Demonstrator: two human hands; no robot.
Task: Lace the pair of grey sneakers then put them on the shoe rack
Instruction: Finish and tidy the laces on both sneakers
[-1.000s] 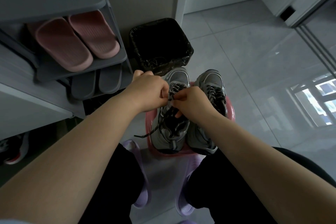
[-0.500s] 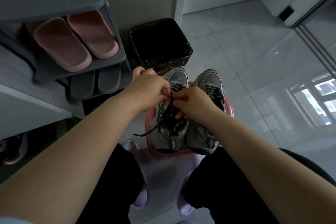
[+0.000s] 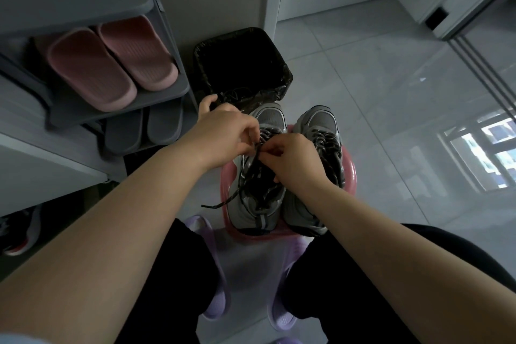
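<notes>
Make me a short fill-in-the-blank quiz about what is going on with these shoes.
1. The left hand and right hand pinch the lace of the sneaker on the person's ____ side.
2. It and the other sneaker stand on a ____ stool.
3. On the shoe rack, the pink slippers sit ____ the grey slippers.

Missing words: left; pink; above.

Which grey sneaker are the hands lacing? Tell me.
The left sneaker: left hand and right hand pinch its lace. The right sneaker looks fully laced.
</notes>
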